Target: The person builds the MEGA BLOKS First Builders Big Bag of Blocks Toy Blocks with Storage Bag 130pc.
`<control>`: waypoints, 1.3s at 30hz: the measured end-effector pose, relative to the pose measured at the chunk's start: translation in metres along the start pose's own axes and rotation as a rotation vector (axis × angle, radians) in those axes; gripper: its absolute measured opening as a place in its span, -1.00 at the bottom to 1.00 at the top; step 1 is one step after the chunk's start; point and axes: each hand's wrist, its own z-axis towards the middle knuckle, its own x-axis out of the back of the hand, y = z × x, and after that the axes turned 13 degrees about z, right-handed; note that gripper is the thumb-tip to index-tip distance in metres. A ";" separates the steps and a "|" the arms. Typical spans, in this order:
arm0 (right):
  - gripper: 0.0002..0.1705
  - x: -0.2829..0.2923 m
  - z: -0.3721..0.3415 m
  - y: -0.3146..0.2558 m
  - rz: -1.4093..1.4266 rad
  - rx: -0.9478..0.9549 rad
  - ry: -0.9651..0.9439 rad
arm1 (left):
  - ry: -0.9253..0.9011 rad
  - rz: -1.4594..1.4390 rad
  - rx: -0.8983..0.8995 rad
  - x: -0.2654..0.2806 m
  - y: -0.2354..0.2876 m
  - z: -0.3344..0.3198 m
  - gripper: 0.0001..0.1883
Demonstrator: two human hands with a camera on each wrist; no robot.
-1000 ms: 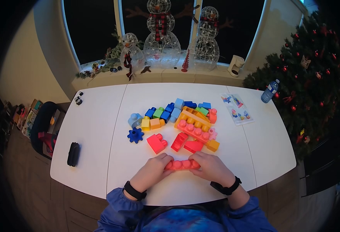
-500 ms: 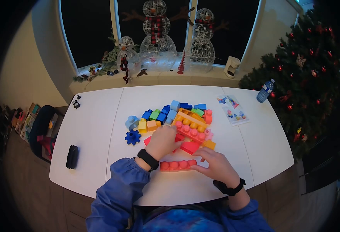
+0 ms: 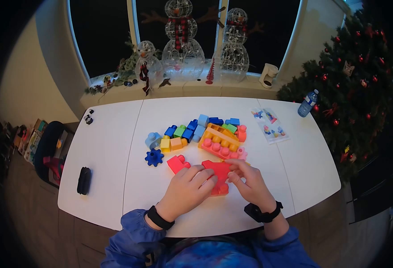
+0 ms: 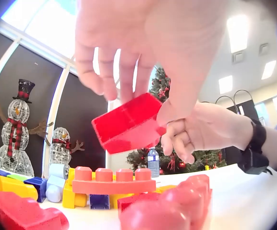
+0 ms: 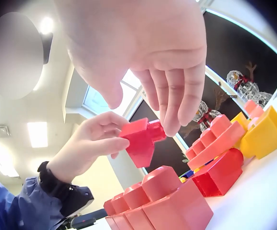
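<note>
My left hand [image 3: 185, 190] pinches a red building block [image 4: 129, 124] between thumb and fingers, raised above the table. In the right wrist view, studs show on the side of this block that faces my right hand [image 5: 143, 57]. That hand holds nothing, its fingers loosely extended close to the block. Under both hands a long coral brick [image 5: 157, 206] with a row of studs lies on the table, partly covered in the head view. Left of it lies another red block [image 3: 177, 164]. A further red block [image 5: 218, 175] rests by the long studded brick farther back.
Beyond the hands is a cluster of blocks, with an orange piece [image 3: 222, 138], a yellow block [image 3: 165, 144] and a blue gear-shaped piece [image 3: 154, 157]. A picture sheet [image 3: 270, 125] and a water bottle [image 3: 308, 103] are at right, a black case [image 3: 84, 180] at left.
Both hands let go of the long coral brick. My left hand reached forward to the red blocks, then came back with one over the long brick. My right hand stayed close by.
</note>
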 end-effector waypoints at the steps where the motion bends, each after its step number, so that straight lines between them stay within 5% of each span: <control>1: -0.64 -0.001 0.001 -0.002 0.035 -0.017 -0.024 | 0.013 0.003 -0.011 0.000 0.001 -0.006 -0.57; 6: -0.74 -0.002 0.001 -0.007 0.125 -0.143 -0.099 | 0.040 0.045 -0.079 -0.002 -0.001 -0.021 -0.55; 8: -0.76 -0.004 0.000 -0.011 0.152 -0.112 -0.084 | -0.002 -0.103 0.063 0.013 0.001 -0.019 -0.53; 11: -0.74 -0.003 0.000 -0.013 -0.069 0.195 -0.215 | -0.058 -0.293 0.234 0.035 -0.004 -0.014 -0.52; 18: -0.66 -0.031 -0.011 -0.021 -0.119 0.309 -0.410 | -0.372 -0.632 0.375 0.049 -0.011 -0.044 -0.59; 27: -0.71 -0.007 -0.009 -0.021 -0.142 0.219 -0.192 | -0.592 -0.576 0.455 0.039 -0.023 -0.081 -0.66; 39: -0.74 0.007 -0.017 -0.016 -0.137 0.181 -0.109 | -0.519 -0.554 0.527 0.038 -0.034 -0.070 -0.59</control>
